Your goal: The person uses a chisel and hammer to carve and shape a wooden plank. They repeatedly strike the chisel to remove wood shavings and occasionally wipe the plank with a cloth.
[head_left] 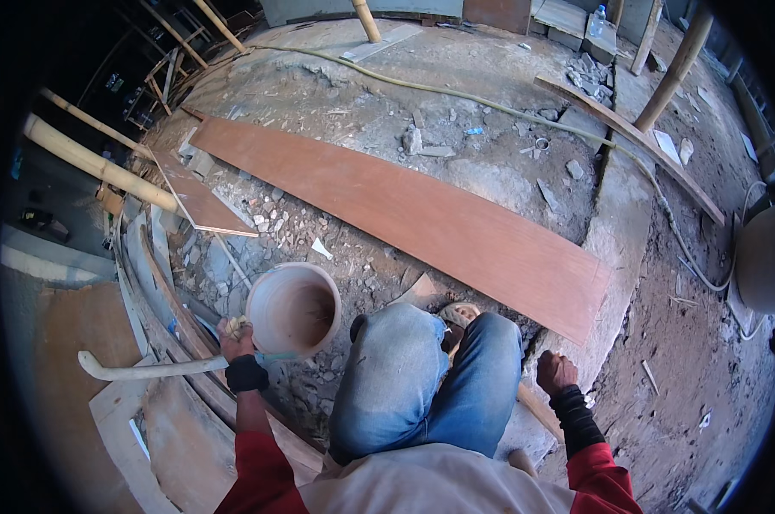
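My left hand is closed on a small pale-yellow lump, too small to name, beside the rim of a round, dusty bucket. Under that wrist passes a pale, curved stick-like handle, with a greenish end near the bucket. On the other side of my knees, my right hand is curled into a fist; whatever is inside it is hidden. In front of me a long reddish-brown board lies slantwise across the rubble, its near end close to my right hand.
A smaller board lies left, by a bamboo pole. Curved planks run along my left side. A hose crosses the rubble behind the long board. A timber and a leaning pole are at far right.
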A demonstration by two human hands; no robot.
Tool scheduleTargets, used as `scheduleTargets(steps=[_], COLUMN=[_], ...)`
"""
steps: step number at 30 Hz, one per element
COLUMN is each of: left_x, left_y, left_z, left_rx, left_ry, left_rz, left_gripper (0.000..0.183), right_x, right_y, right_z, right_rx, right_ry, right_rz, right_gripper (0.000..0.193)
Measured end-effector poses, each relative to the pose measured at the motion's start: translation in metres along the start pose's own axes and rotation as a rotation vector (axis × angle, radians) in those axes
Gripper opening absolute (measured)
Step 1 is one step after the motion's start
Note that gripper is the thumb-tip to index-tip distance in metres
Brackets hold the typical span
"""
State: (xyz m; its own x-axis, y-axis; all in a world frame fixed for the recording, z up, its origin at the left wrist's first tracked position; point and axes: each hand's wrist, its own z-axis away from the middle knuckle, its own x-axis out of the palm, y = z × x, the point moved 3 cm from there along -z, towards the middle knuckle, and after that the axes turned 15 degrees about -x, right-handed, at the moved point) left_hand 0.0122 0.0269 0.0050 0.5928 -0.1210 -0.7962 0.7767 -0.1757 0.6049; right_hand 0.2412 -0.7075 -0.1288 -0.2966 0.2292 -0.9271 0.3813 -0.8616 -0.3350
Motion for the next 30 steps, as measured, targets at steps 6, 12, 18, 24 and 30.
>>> scheduleTargets(steps=[6, 12, 18, 24, 30], left_x=[-0.003, 0.237, 0.391, 0.432, 0.452], left_y=[0.152, 0.137, 0.096, 0.112, 0.117], left_z=[0.126, 0.17, 0.181, 0.181, 0.165], left_rx=[0.63, -0.008, -0.606, -0.778, -0.956], left_ry=[0.158, -0.75, -0.875, -0.881, -0.779], left_rz=[0.042, 0.323, 0.392, 0.743, 0.909], left_gripper=[0.05, 0.043, 0.055, 0.064, 0.068], right_x=[-0.024, -0.008, 0.012, -0.011, -0.02], right_y=[0.024, 0.094, 0.161, 0.156, 0.131], right_z=[-0.071, -0.189, -0.243, -0.247, -0.233], right_rx=[-0.041, -0.153, -0.248, -0.108, -0.117], right_ry=[0.424, 0.516, 0.346, 0.112, 0.182], right_rz=[-0.143, 0.069, 0.356, 0.067, 0.047], right_gripper=[0.023, 0.055, 0.057, 0.04, 0.041])
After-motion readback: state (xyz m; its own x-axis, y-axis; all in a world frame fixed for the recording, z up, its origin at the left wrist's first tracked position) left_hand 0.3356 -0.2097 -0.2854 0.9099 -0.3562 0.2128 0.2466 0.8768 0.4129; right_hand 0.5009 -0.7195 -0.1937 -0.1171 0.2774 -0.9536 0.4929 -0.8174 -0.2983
